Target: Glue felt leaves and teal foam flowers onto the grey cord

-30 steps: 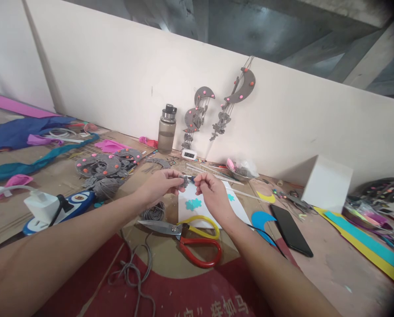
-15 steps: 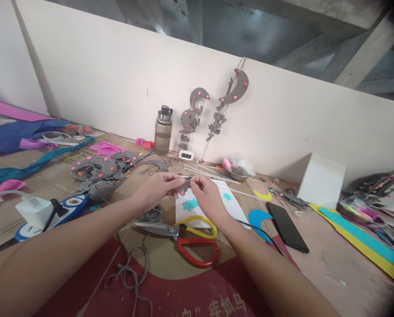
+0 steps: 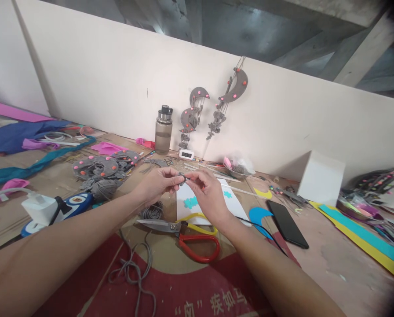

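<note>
While both hands meet above the white sheet (image 3: 231, 203), the left hand (image 3: 157, 185) and right hand (image 3: 207, 190) pinch a small grey felt piece (image 3: 182, 178) between thumb and fingertips, fingers drawn narrow around it; its exact shape is too small to tell. Directly below the sheet's near edge lie scissors (image 3: 187, 232) with steel blades, one yellow loop and one red loop, touching the sheet's edge. Left of the sheet sits a coil of grey cord (image 3: 151, 212), and a loose tangle of the same cord (image 3: 134, 273) trails toward the viewer over red printed cardboard. Two teal flower cut-outs (image 3: 191, 202) lie flat on the sheet. Right of it rest a blue foam crescent (image 3: 259, 216) and a glossy black phone (image 3: 287, 224), then bare brown cardboard with open room. Behind the sheet stands a smoky translucent bottle (image 3: 163, 130) against the white wall.
</note>
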Available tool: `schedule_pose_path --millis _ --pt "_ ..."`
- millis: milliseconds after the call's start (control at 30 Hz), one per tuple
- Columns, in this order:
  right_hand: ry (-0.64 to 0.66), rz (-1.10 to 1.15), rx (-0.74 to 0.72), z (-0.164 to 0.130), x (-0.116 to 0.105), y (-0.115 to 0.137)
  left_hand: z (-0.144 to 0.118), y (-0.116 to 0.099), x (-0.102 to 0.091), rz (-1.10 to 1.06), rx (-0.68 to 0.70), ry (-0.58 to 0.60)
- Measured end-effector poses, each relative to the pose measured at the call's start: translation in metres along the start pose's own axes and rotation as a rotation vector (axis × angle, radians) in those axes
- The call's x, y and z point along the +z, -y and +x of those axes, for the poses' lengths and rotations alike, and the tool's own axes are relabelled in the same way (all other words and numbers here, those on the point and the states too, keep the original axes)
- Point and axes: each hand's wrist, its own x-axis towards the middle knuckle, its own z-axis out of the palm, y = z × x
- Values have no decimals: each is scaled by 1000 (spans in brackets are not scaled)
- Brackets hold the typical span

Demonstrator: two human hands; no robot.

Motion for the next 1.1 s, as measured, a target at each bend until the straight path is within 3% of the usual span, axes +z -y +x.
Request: schedule_pose_path --millis 333,533,667,833,1100 --pt "27 -253 -258 -1 -2 -4 0 5 0 -94 -80 120" --pt "66 -388 -336 0 -4 -3 0 8 -1 -95 -101 139" --pt "71 -408 -308 0 -3 -2 0 6 1 -80 -96 139" --pt "1 -268 -196 2 -7 2 0 1 2 -91 -61 68" --pt "115 -269 -210 3 -9 4 0 1 0 -28 -17 85"
